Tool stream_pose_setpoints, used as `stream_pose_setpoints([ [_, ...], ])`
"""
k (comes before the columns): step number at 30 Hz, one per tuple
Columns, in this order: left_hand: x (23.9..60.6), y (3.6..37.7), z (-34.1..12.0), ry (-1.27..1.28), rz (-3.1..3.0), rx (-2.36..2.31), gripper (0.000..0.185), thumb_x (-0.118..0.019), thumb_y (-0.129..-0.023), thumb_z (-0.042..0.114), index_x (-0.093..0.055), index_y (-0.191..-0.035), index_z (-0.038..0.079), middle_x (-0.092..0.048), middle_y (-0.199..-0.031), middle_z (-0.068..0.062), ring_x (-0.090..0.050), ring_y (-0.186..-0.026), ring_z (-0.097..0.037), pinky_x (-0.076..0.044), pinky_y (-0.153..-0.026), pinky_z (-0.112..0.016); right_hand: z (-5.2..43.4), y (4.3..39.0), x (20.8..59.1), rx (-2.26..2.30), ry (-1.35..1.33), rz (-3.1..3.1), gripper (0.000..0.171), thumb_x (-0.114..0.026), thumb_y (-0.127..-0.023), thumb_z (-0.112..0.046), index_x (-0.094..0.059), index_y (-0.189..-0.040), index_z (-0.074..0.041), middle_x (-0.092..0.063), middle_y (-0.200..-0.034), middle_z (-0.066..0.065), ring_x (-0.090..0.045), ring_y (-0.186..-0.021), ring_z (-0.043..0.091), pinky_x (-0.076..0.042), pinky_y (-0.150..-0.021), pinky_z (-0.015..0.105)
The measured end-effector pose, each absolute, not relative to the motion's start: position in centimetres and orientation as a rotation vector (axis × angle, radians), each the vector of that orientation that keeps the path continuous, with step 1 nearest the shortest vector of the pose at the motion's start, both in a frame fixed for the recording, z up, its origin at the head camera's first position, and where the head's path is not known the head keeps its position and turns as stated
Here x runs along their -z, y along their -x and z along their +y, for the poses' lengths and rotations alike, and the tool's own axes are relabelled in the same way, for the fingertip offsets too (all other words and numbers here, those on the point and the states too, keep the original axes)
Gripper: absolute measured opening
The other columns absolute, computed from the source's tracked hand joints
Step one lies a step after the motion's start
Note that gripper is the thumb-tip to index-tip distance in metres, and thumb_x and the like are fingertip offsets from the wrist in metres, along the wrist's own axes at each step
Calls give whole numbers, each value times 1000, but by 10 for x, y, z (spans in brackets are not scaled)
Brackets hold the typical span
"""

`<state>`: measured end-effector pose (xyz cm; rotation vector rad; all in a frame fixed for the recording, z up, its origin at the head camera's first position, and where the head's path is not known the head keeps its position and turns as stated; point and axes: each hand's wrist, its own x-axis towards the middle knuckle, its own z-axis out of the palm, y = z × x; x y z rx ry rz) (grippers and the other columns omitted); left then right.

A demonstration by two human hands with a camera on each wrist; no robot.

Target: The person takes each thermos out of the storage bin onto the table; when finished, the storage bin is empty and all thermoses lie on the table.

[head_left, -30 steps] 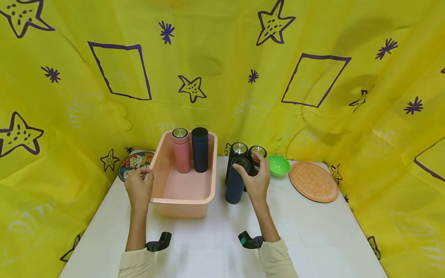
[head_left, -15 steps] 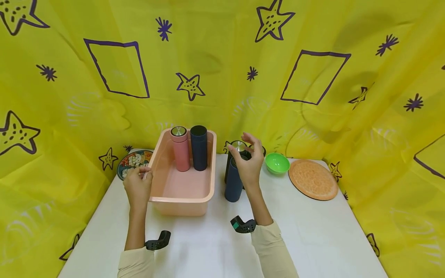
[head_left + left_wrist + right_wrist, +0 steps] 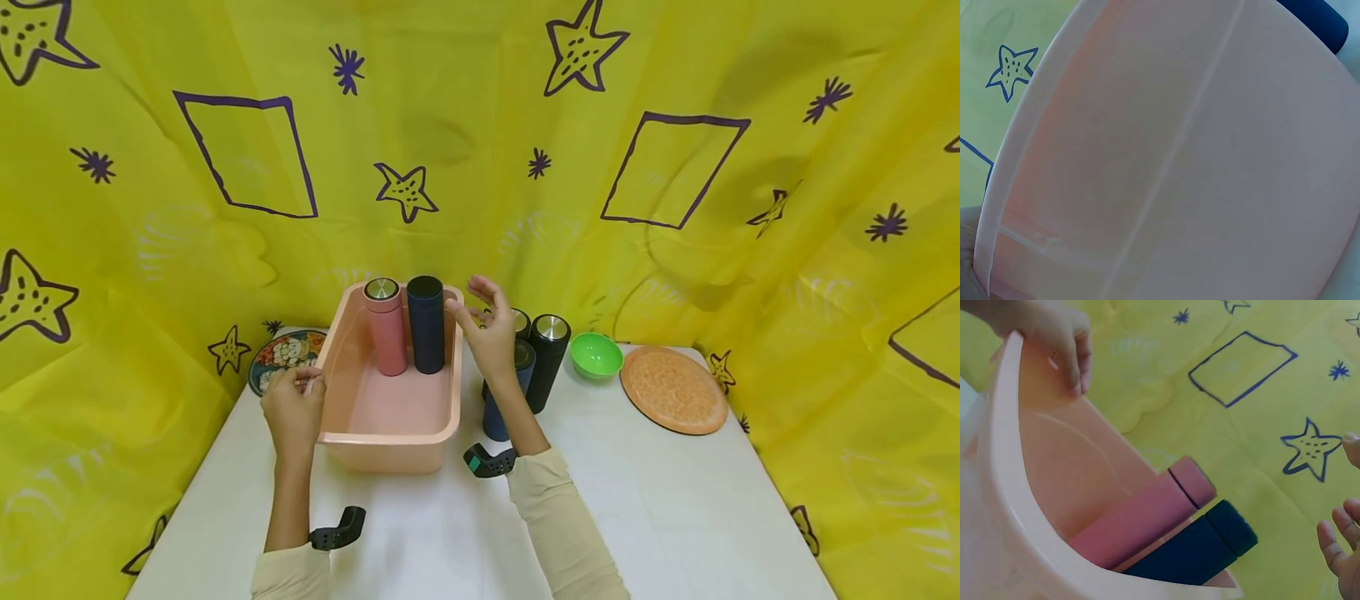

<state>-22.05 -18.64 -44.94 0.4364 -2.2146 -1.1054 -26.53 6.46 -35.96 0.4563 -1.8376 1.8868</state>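
My left hand [image 3: 292,408] grips the left rim of a peach plastic tub [image 3: 390,438]. Inside, a pink thermos flask [image 3: 387,337] and a dark navy one [image 3: 427,329] stand upright at the back. My right hand [image 3: 491,337] hovers by the tub's right rim, fingers apart and holding nothing. Behind and below it, a blue flask [image 3: 495,421] and a black flask [image 3: 550,358] stand on the table, with another black flask [image 3: 521,321] mostly hidden. In the right wrist view, fingers of the right hand [image 3: 1349,544] show at the right edge, away from both flasks.
A green bowl [image 3: 597,357] and a round orange-brown board [image 3: 673,390] lie to the right on the white table [image 3: 675,517]. Left of the tub is a patterned plate [image 3: 288,350], partly covered by my left hand. A yellow patterned curtain [image 3: 465,108] encloses the table.
My right hand has moved left from above the standing flasks to the tub's right rim, uncovering the right black flask. My left hand stays on the left rim.
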Motion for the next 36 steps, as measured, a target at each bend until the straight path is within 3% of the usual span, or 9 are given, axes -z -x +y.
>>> stream_pose_setpoints([
  [5,448,220,-188,-446,-2235,1120,14,-66,-87,5,-71,-95,-5,-60,-92,-22,-63,-85,-37,-48,-72,-41,52,274,365,-1897,-382,-1954,57,-70,-87,-4,-44,-134,12,-48,-138,28,-45,-131,44,-44,-104,52],
  [9,449,221,-188,-442,-2238,1130,14,-66,-87,5,-71,-96,-5,-61,-94,-22,-63,-86,-38,-49,-75,-45,41,298,392,-1916,-310,-1975,63,-74,-85,-10,-43,-138,6,-45,-143,24,-42,-135,41,-42,-105,54],
  [18,449,221,-188,-426,-2234,1108,13,-66,-87,5,-71,-94,-5,-61,-91,-22,-63,-83,-37,-46,-71,-42,29,329,422,-1921,-289,-2218,84,-75,-85,-16,-26,-151,-2,-33,-151,22,-38,-139,36,-35,-112,49],
  [24,450,221,-188,-417,-2224,1094,12,-67,-85,3,-71,-93,-5,-61,-88,-21,-64,-80,-36,-45,-67,-34,28,344,427,-1775,-309,-2310,82,-74,-86,-22,-27,-151,-3,-34,-153,20,-35,-143,31,-34,-114,44],
  [36,450,221,-188,-439,-2237,1109,14,-66,-86,4,-71,-94,-6,-62,-92,-22,-63,-82,-37,-46,-72,-41,24,354,433,-1745,-333,-2353,82,-74,-85,-21,-28,-151,-3,-35,-151,19,-38,-140,32,-35,-113,41],
])
